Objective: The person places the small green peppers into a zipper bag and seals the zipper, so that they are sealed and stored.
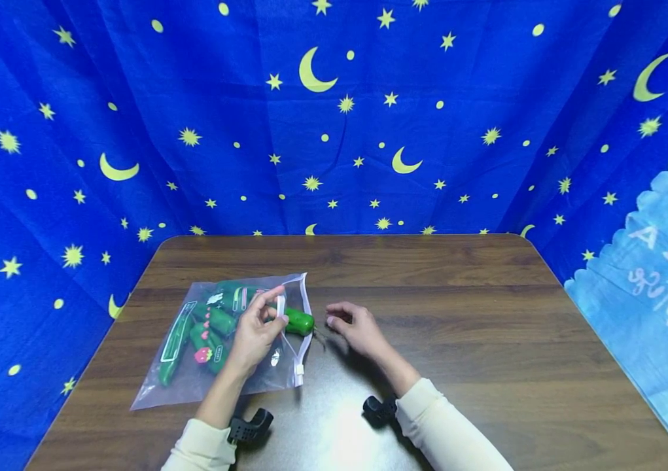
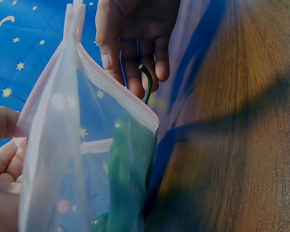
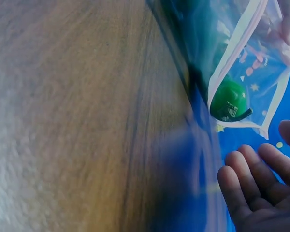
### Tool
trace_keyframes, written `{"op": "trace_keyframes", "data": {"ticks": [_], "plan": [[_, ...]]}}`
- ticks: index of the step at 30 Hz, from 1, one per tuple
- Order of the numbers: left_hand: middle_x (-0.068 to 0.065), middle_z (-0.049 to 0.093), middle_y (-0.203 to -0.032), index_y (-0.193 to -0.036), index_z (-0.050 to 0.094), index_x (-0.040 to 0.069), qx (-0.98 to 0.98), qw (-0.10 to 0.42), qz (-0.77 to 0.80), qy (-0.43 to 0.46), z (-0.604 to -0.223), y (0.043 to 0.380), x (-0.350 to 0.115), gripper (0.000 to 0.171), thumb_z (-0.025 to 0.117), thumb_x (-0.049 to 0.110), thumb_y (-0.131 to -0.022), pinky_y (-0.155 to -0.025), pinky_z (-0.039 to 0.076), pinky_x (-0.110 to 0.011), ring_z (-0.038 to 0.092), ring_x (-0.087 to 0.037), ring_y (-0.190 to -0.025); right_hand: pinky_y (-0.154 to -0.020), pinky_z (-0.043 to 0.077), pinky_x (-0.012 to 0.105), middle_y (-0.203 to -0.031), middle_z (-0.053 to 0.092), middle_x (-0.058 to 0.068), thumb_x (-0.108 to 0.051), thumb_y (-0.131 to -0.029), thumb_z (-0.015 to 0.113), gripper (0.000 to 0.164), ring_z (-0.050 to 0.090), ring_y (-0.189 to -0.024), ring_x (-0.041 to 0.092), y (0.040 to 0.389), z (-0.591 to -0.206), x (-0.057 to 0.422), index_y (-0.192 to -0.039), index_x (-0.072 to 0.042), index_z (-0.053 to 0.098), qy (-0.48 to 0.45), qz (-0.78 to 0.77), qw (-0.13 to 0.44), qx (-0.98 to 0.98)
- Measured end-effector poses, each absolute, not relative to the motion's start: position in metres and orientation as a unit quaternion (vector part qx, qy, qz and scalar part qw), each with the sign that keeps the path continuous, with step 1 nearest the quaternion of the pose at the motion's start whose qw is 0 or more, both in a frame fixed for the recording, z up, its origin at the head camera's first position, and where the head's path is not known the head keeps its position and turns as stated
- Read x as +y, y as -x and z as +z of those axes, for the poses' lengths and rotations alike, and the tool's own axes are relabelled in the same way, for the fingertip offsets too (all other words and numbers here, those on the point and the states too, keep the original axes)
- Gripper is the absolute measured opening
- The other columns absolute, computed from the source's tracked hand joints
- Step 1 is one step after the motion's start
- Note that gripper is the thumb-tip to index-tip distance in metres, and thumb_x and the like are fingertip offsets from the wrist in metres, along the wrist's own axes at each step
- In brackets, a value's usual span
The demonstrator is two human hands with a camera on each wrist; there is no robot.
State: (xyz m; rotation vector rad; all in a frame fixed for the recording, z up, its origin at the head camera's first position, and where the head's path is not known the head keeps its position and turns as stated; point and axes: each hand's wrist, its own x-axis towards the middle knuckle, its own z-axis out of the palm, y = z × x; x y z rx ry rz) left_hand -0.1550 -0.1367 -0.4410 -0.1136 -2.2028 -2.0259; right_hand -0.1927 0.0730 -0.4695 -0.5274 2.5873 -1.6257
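Observation:
A clear zip bag (image 1: 269, 374) with pink and white prints lies on the table, its mouth facing right and spread apart. My left hand (image 1: 257, 337) pinches the upper layer of the bag's mouth between thumb and fingers, lifting it. Inside are several green vegetables (image 1: 173, 350). One green pepper (image 1: 299, 322) lies at the mouth, its curved stem (image 2: 148, 84) poking past the rim. To the right of the mouth, my right hand (image 1: 360, 327) is held apart from the bag with loosely bent fingers and holds nothing. In the right wrist view its fingers (image 3: 251, 174) are near the pepper's stem end.
The bag's white slider (image 1: 299, 370) sits at the near end of the zip. The brown wooden table (image 1: 463, 314) extends to the right. Blue star-and-moon cloth (image 1: 369, 131) hangs behind it, and a lighter blue cloth (image 1: 657, 261) is at the right.

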Motion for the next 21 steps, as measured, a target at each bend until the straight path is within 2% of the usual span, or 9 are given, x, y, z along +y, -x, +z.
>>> {"op": "trace_keyframes", "data": {"ticks": [11, 17, 21], "plan": [[-0.007, 0.052, -0.081, -0.133, 0.050, 0.007, -0.738, 0.076, -0.669, 0.029, -0.441, 0.155, -0.137, 0.057, 0.058, -0.011, -0.079, -0.044, 0.041, -0.017, 0.050, -0.002, -0.059, -0.081, 0.053, 0.022, -0.106, 0.068, 0.021, -0.007, -0.087, 0.061, 0.031, 0.065, -0.096, 0.029, 0.192, -0.471, 0.064, -0.116, 0.005, 0.061, 0.205, -0.560, 0.065, 0.800], [-0.015, 0.053, -0.089, -0.134, 0.049, 0.006, -0.731, 0.069, -0.678, 0.031, -0.441, 0.155, -0.137, 0.058, 0.058, -0.011, -0.079, -0.046, 0.047, -0.022, 0.052, -0.004, -0.058, -0.087, 0.053, 0.032, -0.106, 0.069, 0.019, -0.008, -0.086, 0.063, 0.030, 0.066, -0.097, 0.029, 0.192, -0.474, 0.059, -0.114, 0.002, 0.063, 0.207, -0.564, 0.068, 0.797], [-0.012, 0.053, -0.089, -0.135, 0.047, 0.004, -0.730, 0.067, -0.679, 0.030, -0.440, 0.155, -0.137, 0.058, 0.058, -0.011, -0.079, -0.047, 0.046, -0.021, 0.051, -0.003, -0.058, -0.086, 0.053, 0.028, -0.107, 0.069, 0.019, -0.007, -0.085, 0.063, 0.031, 0.066, -0.097, 0.028, 0.191, -0.472, 0.056, -0.115, 0.002, 0.063, 0.198, -0.571, 0.073, 0.793]]}}
